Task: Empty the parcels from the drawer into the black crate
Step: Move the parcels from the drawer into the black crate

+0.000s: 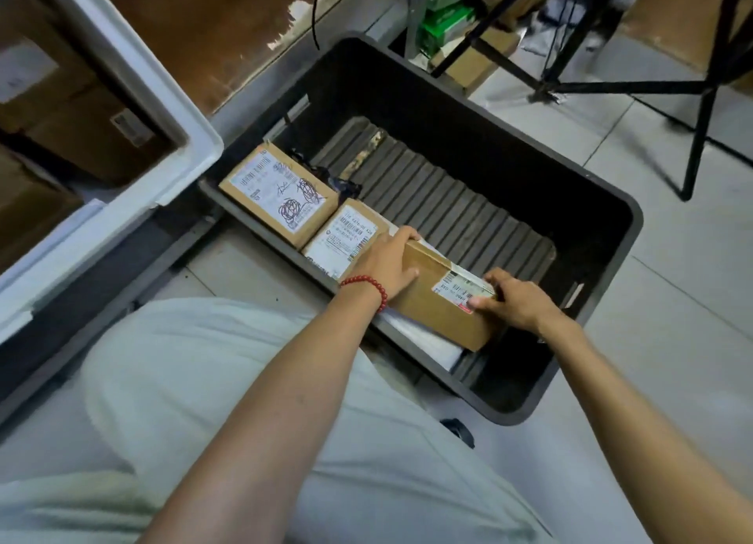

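Observation:
The black crate point(603, 201) stands on the tiled floor in front of me. Inside it, along the near-left wall, lie a cardboard parcel with a scribbled label point(279, 195) and a smaller labelled parcel point(346, 238). A third brown cardboard parcel point(440, 303) sits low in the crate on top of a white flat package point(419, 339). My left hand point(385, 266), with a red bead bracelet at the wrist, grips this parcel's left end. My right hand point(515, 299) grips its right end near the label. The white drawer point(134, 75) stands open at the upper left.
Several brown cardboard boxes point(77, 107) lie inside the drawer. A black tripod point(701, 91) stands on the floor behind the crate, beside green and cardboard boxes point(448, 26). My knee in light trousers point(195, 380) fills the foreground.

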Demonstrator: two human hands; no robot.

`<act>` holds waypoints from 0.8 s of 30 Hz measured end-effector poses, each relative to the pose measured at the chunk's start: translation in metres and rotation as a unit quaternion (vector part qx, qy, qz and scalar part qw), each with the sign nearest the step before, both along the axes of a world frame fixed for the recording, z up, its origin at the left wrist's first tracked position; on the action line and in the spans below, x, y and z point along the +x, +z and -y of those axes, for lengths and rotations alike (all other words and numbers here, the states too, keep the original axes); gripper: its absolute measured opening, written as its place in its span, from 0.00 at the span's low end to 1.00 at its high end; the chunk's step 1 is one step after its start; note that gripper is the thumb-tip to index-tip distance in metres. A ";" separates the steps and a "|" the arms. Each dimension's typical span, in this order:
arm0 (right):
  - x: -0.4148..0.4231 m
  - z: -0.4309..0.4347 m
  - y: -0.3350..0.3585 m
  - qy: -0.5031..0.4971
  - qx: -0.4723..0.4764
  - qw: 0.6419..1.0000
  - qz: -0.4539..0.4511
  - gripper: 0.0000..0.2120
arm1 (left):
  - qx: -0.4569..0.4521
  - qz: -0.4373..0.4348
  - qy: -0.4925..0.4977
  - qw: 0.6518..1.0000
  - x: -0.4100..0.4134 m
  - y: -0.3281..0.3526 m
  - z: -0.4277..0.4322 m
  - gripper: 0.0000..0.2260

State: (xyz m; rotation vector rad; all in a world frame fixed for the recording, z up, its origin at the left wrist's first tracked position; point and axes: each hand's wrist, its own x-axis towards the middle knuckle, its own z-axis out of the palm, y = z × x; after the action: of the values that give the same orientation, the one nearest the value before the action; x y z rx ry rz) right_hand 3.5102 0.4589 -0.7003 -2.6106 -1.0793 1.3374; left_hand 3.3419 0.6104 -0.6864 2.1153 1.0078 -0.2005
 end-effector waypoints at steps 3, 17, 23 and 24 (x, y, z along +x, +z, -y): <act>-0.006 0.004 -0.009 0.022 -0.019 1.000 -0.009 0.25 | 0.011 -0.045 -0.031 0.998 -0.005 -0.010 0.002 0.19; -0.054 -0.028 -0.042 -0.097 0.057 0.993 -0.046 0.16 | 0.165 -0.135 -0.130 0.968 0.001 -0.016 0.001 0.22; -0.060 -0.023 -0.041 -0.021 0.058 0.997 0.053 0.25 | 0.192 -0.141 -0.101 0.966 -0.002 -0.007 -0.006 0.22; -0.060 -0.023 -0.038 0.014 0.041 0.996 0.082 0.28 | 0.197 -0.138 -0.093 0.966 -0.002 -0.004 -0.006 0.22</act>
State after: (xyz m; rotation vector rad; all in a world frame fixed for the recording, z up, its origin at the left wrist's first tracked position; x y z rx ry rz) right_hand 3.4501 0.4823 -0.7385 -2.6937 -1.1683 1.0724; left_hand 3.3396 0.6167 -0.6906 2.6024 1.0761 -0.4257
